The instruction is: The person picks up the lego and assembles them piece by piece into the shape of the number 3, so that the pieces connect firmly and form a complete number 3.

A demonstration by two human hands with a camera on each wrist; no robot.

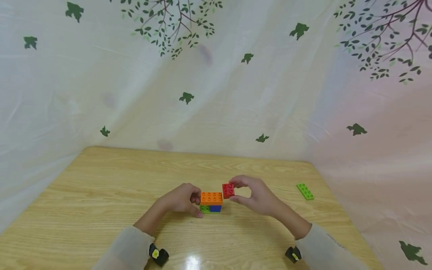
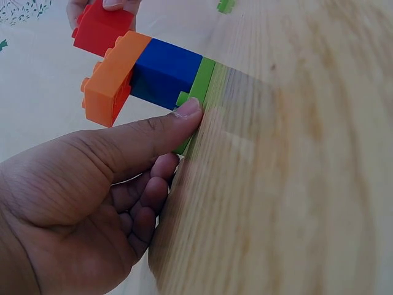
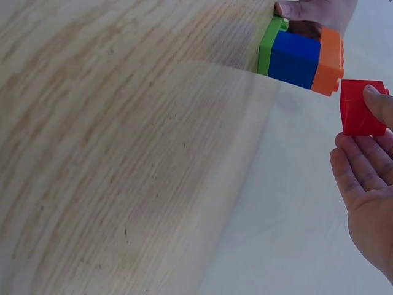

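A small stack stands on the table: a thin green plate at the bottom, a blue brick on it, and an orange brick with two rows of studs on top. The orange brick overhangs the blue one toward my left hand. That hand grips the left end of the green plate, thumb on its near side and curled fingers behind. My right hand pinches a square red brick between thumb and fingers. The red brick is held raised, just beyond the orange brick's right end, studs up.
Another flat green plate lies near the table's right edge. The wooden table ends at the back against a pale curtain printed with leaves and branches. Dark bands circle both sleeves at the wrists.
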